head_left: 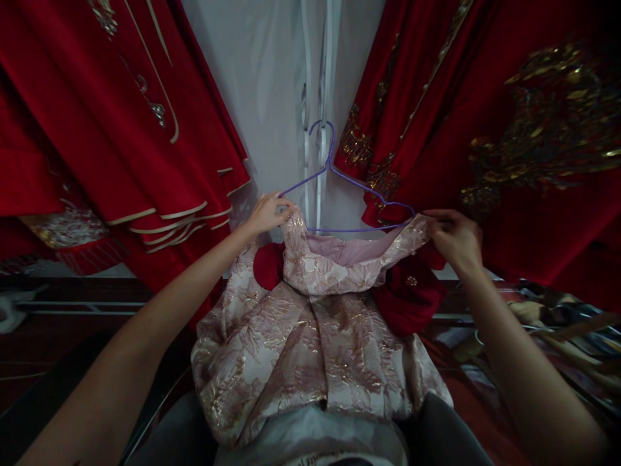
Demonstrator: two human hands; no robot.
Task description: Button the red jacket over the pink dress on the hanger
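One brocade dress (286, 343) with red puffs (268, 265) fills the middle, collected over the lap, its neckline up towards 12 o'clock. The step in hand looks to be setting its straps (294, 233) on the purple hanger (328, 162), which stands at 12 with its hook upward. Next, I judge, the move calls for easing both straps evenly onto the sloping ends without tipping the wire.

The left hand (272, 212), at 11 o'clock, pinches one strap beside the hanger's end; from it, the dress falls away towards 5. The right hand (456, 238), at 2, has thumb and fingers closed on the other strap, with the dress towards its 8. How far each end sits inside its strap, I cannot tell.

Beyond, red gowns (121, 129) hang at 10 and 2, a white panel (247, 97) between them. A rail (87, 304) runs at 9; dim clutter (557, 330) lies at 3.
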